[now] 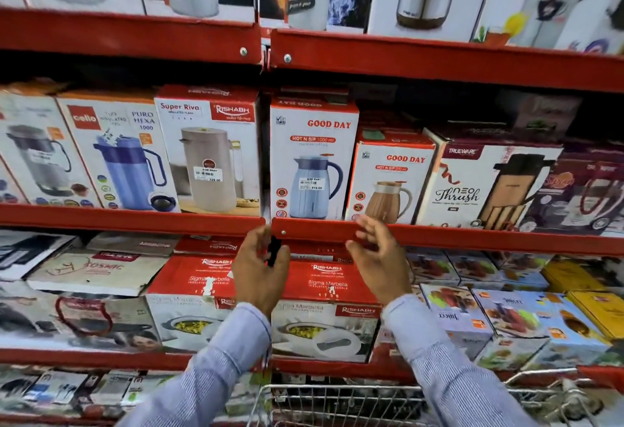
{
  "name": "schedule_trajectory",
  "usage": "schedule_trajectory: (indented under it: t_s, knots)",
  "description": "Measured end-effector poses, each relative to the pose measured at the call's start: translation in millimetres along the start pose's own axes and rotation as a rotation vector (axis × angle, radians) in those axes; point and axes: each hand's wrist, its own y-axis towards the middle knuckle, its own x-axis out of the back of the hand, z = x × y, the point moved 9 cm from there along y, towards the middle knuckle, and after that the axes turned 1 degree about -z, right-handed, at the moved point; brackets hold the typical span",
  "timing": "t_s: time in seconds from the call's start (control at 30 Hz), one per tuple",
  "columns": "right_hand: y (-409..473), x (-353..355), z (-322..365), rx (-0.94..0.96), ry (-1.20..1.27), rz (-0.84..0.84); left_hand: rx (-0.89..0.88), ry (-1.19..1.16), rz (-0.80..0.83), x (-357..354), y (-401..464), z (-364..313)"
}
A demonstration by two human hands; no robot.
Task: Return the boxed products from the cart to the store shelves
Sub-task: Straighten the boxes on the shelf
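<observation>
A: Well, which box are the hands working around?

B: As best I can judge, the red-and-white Good Day flask box (314, 159). It is standing upright on the middle shelf (439, 235), long axis vertical, printed front facing out toward the aisle, with a smaller Good Day box (391, 180) just beside it on one side and the Super Riva box (209, 153) on the other.

A: Are the hands gripping anything?

B: No. The left hand (260, 274) is hovering just below the shelf edge with fingers loosely curled and nothing in it; the right hand (378, 257) is spread wide, fingertips near the shelf lip, also empty. Neither is touching the box.

A: So how far along is the job looking?

B: That box is looking shelved (square to the edge, in line with its neighbours). The wire cart (337, 403) is showing only at the bottom, below the sleeves (223, 369), and I cannot tell whether more boxes are lying in it; what shows of it is looking bare. The lower shelf, with Rishabh casserole boxes (324, 311) lying flat, is looking full.
</observation>
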Motion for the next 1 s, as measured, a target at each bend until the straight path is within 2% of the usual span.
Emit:
schedule_trajectory:
  t_s: [0.07, 0.13, 0.23, 0.33, 0.47, 0.57, 1.0]
  knots:
    - [18.8, -10.4, 13.4, -0.047, 0.020, 0.046, -0.009, 0.008, -0.009, -1.8, 19.0, -17.4]
    - [61.8, -6.9, 99.5, 0.115, 0.036, -0.054, -0.150, 0.011, -0.066, 32.6, 71.1, -78.7]
    - [81.5, 10.5, 130.1, 0.181, 0.048, -0.166, -0.173, 0.022, -0.018, 25.4, 81.0, -85.7]
    - [90.5, 23.1, 132.4, 0.156, 0.045, -0.221, -0.158, 0.016, -0.004, 20.9, 72.6, -78.9]
    - [106.2, 20.8, 136.8, 0.072, 0.025, -0.168, -0.198, -0.009, 0.009, 18.7, 76.8, -92.1]
    - [106.0, 18.7, 147.1, 0.102, -0.013, -0.142, -0.255, -0.007, 0.032, 15.0, 83.1, -103.3]
    - [98.8, 15.0, 155.1, 0.160, 0.005, -0.072, -0.221, -0.029, 0.026, 12.1, 97.5, -101.3]
